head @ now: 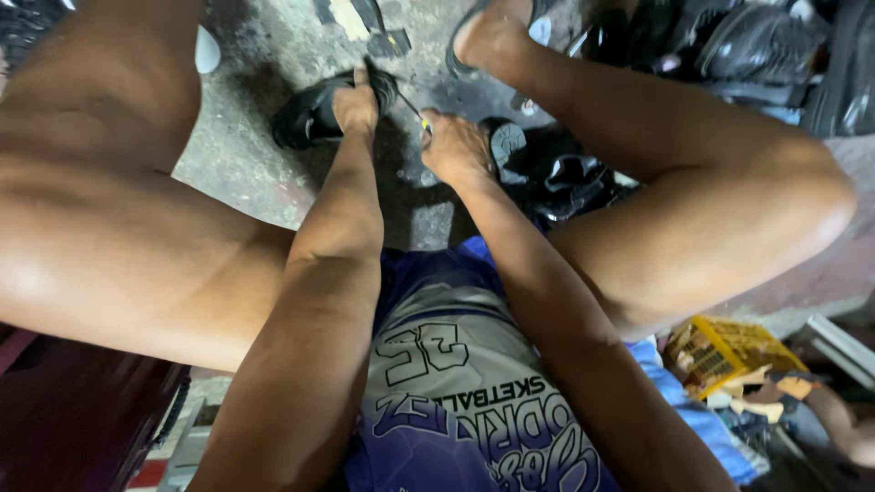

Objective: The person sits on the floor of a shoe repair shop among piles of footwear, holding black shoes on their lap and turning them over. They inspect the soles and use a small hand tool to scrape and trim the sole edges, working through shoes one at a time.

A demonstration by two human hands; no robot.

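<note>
My left hand [355, 105] grips a black shoe [314, 111] that rests on the grey concrete floor [237, 155] between my knees. My right hand [453, 146] is closed around a thin tool with a yellow handle [425, 123], its tip pointing toward the shoe's edge. Both forearms reach down past my blue and grey shorts [456, 383]. The far side of the shoe is hidden behind my left hand.
My bare legs flank the work spot, and my right foot wears a sandal [474, 41] at the top. More black shoes [565, 173] lie under my right leg and pile up [756, 46] at top right. A yellow box [725, 351] lies at lower right.
</note>
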